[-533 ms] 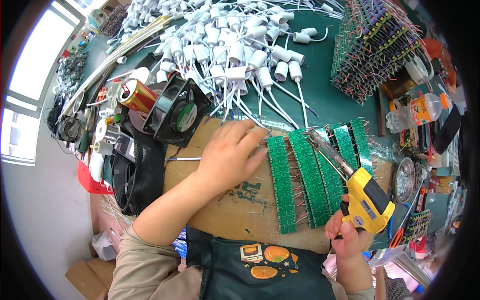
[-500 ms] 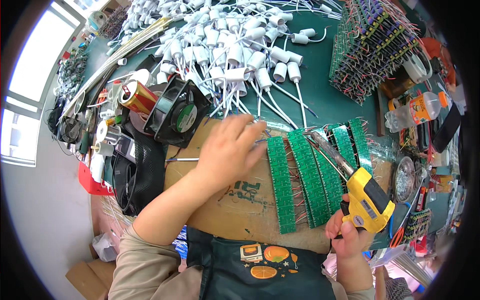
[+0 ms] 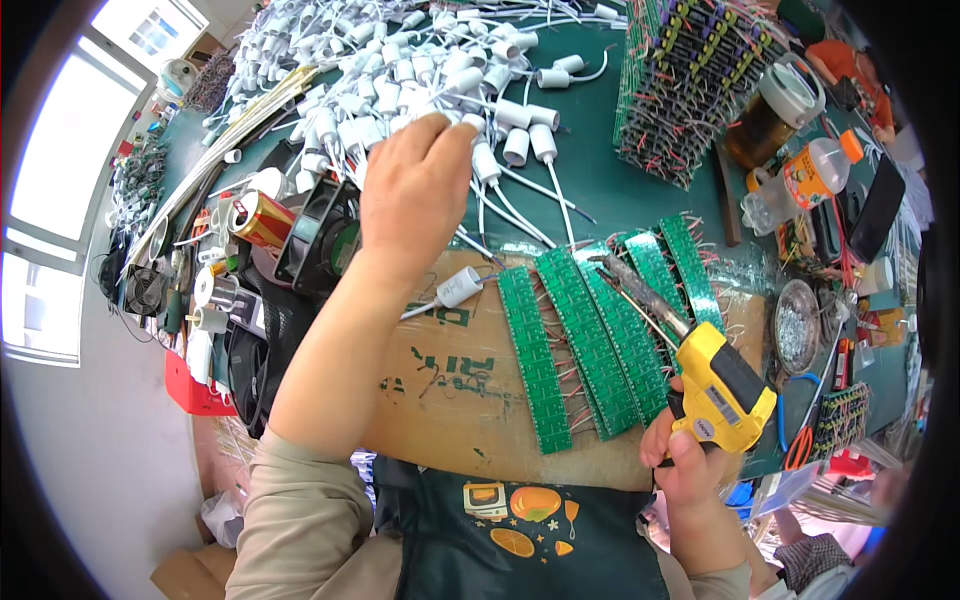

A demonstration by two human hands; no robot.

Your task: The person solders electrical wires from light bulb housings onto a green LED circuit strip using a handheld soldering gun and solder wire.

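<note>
The white sockets (image 3: 462,80) lie heaped on the desk (image 3: 600,150), at and beyond my nearer left hand (image 3: 415,190), long axes every way; I can't tell whether its fingers pinch one. My right hand (image 3: 685,462) grips the soldering gun (image 3: 722,388), slanting over green boards (image 3: 583,340).

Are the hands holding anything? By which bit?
The right hand holds a yellow soldering gun by the lower-left part of its body. The left hand is over white lamp sockets; its fingertips are hidden.
</note>
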